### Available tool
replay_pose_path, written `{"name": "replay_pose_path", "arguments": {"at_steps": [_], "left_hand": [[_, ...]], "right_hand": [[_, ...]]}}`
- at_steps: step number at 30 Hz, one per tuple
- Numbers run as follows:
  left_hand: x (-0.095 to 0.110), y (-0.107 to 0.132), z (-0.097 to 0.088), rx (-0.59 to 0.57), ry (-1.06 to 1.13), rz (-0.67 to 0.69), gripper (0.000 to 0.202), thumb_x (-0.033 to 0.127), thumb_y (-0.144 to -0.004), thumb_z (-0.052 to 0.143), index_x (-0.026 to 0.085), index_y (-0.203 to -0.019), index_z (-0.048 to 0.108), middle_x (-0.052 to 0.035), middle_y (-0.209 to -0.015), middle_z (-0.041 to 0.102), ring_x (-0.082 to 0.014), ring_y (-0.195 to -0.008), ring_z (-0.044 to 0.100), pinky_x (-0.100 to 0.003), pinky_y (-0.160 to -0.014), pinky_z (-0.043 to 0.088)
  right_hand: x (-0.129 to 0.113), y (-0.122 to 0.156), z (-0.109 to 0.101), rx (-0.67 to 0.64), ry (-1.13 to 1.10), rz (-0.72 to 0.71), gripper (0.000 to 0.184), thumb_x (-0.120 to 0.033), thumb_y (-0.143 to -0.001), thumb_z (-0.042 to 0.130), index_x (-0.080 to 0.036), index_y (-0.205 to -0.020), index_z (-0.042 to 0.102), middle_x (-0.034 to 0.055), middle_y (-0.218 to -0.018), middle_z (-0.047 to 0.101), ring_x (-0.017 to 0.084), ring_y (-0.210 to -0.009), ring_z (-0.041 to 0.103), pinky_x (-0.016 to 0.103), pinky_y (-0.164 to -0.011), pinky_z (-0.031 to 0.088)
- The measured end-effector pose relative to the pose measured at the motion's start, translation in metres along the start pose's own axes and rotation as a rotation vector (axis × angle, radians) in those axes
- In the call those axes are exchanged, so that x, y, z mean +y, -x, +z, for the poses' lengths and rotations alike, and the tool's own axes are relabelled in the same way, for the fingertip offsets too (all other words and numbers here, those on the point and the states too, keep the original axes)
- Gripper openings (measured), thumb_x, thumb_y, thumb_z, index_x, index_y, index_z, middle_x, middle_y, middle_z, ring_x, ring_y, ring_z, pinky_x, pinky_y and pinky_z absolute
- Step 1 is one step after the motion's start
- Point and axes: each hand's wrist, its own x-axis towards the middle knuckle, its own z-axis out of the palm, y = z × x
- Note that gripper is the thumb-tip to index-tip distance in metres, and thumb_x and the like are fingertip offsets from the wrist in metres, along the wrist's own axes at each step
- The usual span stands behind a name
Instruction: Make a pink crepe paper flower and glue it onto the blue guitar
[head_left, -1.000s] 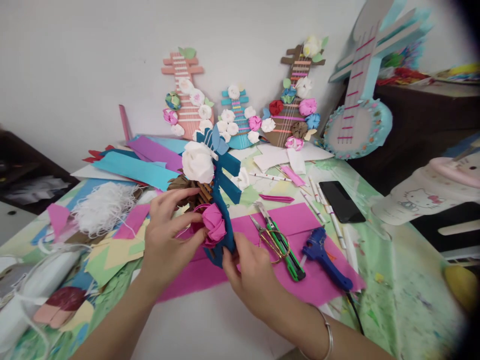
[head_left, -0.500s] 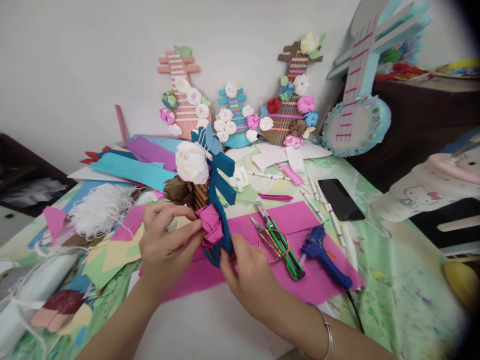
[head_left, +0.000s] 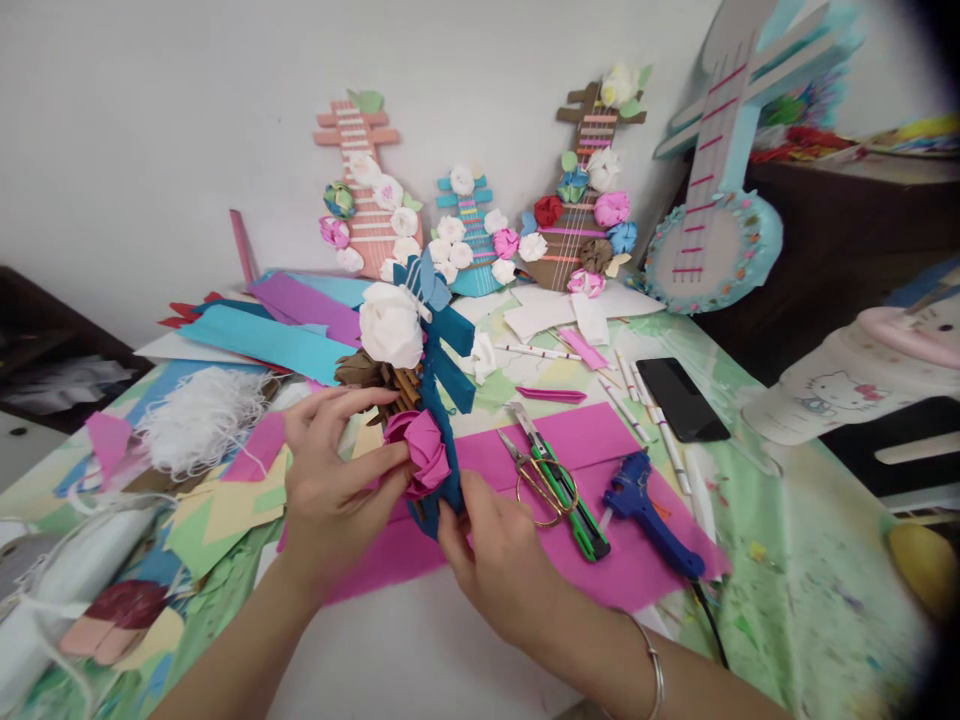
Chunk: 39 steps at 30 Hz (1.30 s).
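Note:
Between my hands is a dark blue paper lute [head_left: 444,425], held upright and turned partly side-on. It carries a white paper flower [head_left: 391,325] near the top, a blue paper butterfly above that, and a brown paper flower [head_left: 358,370] at the left. My left hand [head_left: 330,465] pinches a magenta paper flower [head_left: 421,450] against the lute's front between thumb and fingers. My right hand [head_left: 499,560] grips the lute's lower edge. Gold-handled scissors [head_left: 544,485], a green utility knife [head_left: 574,505] and a blue glue gun [head_left: 649,510] lie just to the right on magenta paper [head_left: 600,435].
Several flower-decorated paper lutes, such as the brown one [head_left: 574,225], lean on the wall behind. A phone [head_left: 682,398] and a white cup [head_left: 832,385] are at the right. White string [head_left: 199,420] and paper scraps [head_left: 225,515] cover the left side.
The lute has shifted slightly right and turned its front a little more toward me. My left fingers have moved lower around the magenta flower and spread somewhat.

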Motion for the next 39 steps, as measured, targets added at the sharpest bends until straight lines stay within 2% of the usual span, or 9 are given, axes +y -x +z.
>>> {"name": "replay_pose_path", "arguments": {"at_steps": [8, 13, 17, 20, 23, 27, 30, 35, 39], "left_hand": [[0.000, -0.010, 0.002, 0.041, 0.040, -0.021, 0.017, 0.016, -0.077, 0.070, 0.031, -0.084, 0.072, -0.0046, -0.114, 0.063, -0.0284, -0.112, 0.054, -0.052, -0.095, 0.044], [0.000, -0.005, 0.000, 0.224, 0.203, -0.151, 0.025, 0.013, -0.080, 0.067, 0.034, -0.094, 0.072, -0.0022, -0.115, 0.062, -0.0235, -0.106, 0.058, -0.043, -0.088, 0.049], [0.002, -0.001, 0.004, 0.330, 0.111, -0.212, 0.030, 0.014, -0.079, 0.067, 0.033, -0.103, 0.070, -0.0050, -0.122, 0.057, -0.0263, -0.112, 0.054, -0.044, -0.087, 0.049], [-0.004, -0.004, 0.010, 0.413, 0.021, -0.284, 0.049, 0.018, -0.076, 0.071, 0.029, -0.122, 0.060, -0.0111, -0.133, 0.049, -0.0317, -0.126, 0.044, -0.049, -0.098, 0.043], [-0.020, -0.011, 0.017, 0.400, 0.104, -0.493, 0.076, 0.029, -0.069, 0.078, 0.022, -0.137, 0.043, -0.0174, -0.141, 0.040, -0.0359, -0.134, 0.037, -0.054, -0.104, 0.039], [-0.033, -0.021, 0.022, 0.139, 0.807, -0.844, 0.070, 0.046, -0.073, 0.072, 0.019, -0.132, 0.047, -0.0161, -0.127, 0.059, -0.0339, -0.115, 0.058, -0.046, -0.087, 0.055], [-0.027, -0.027, 0.023, 0.022, 1.114, -0.874, 0.068, 0.045, -0.067, 0.078, 0.018, -0.125, 0.056, -0.0144, -0.115, 0.068, -0.0342, -0.105, 0.065, -0.043, -0.080, 0.059], [-0.021, -0.035, 0.029, 0.253, 1.025, -0.856, 0.063, 0.039, -0.057, 0.086, 0.018, -0.113, 0.067, -0.0101, -0.106, 0.073, -0.0347, -0.104, 0.066, -0.046, -0.083, 0.060], [-0.026, -0.042, 0.025, 0.246, 0.923, -0.774, 0.050, 0.037, -0.059, 0.085, 0.018, -0.103, 0.072, -0.0072, -0.099, 0.075, -0.0330, -0.099, 0.069, -0.046, -0.084, 0.060]], "right_hand": [[0.013, -0.010, -0.008, -0.037, -0.233, 0.238, 0.006, -0.018, -0.089, 0.045, -0.019, -0.086, 0.051, -0.0014, -0.063, 0.056, 0.013, -0.052, 0.051, 0.024, -0.050, 0.036], [0.028, -0.023, -0.013, -0.003, -0.708, 0.449, 0.011, -0.031, -0.090, 0.048, -0.021, -0.094, 0.051, 0.0019, -0.073, 0.061, 0.016, -0.058, 0.060, 0.025, -0.047, 0.046], [0.035, -0.034, -0.017, 0.088, -0.950, 0.492, 0.021, -0.038, -0.086, 0.055, -0.022, -0.098, 0.051, 0.0041, -0.086, 0.064, 0.016, -0.064, 0.062, 0.027, -0.050, 0.052], [0.039, -0.039, -0.021, 0.147, -0.964, 0.485, 0.026, -0.043, -0.082, 0.061, -0.022, -0.095, 0.051, 0.0020, -0.081, 0.064, 0.015, -0.060, 0.061, 0.027, -0.049, 0.053], [0.044, -0.043, -0.027, 0.180, -0.964, 0.501, 0.031, -0.046, -0.078, 0.064, -0.022, -0.091, 0.049, -0.0005, -0.073, 0.063, 0.013, -0.051, 0.058, 0.027, -0.047, 0.052], [0.050, -0.050, -0.037, 0.205, -0.939, 0.510, 0.032, -0.044, -0.076, 0.066, -0.021, -0.091, 0.051, 0.0002, -0.073, 0.064, 0.014, -0.053, 0.059, 0.027, -0.049, 0.052], [0.053, -0.057, -0.040, 0.211, -0.945, 0.500, 0.033, -0.044, -0.075, 0.068, -0.020, -0.092, 0.052, -0.0002, -0.073, 0.065, 0.014, -0.054, 0.061, 0.027, -0.051, 0.053], [0.058, -0.073, -0.046, 0.145, -0.971, 0.534, 0.037, -0.046, -0.068, 0.075, -0.020, -0.079, 0.051, -0.0026, -0.063, 0.063, 0.015, -0.052, 0.063, 0.031, -0.055, 0.055], [0.061, -0.082, -0.060, 0.073, -1.004, 0.500, 0.032, -0.034, -0.062, 0.079, -0.018, -0.078, 0.056, 0.0011, -0.070, 0.066, 0.018, -0.067, 0.067, 0.037, -0.072, 0.056]]}}
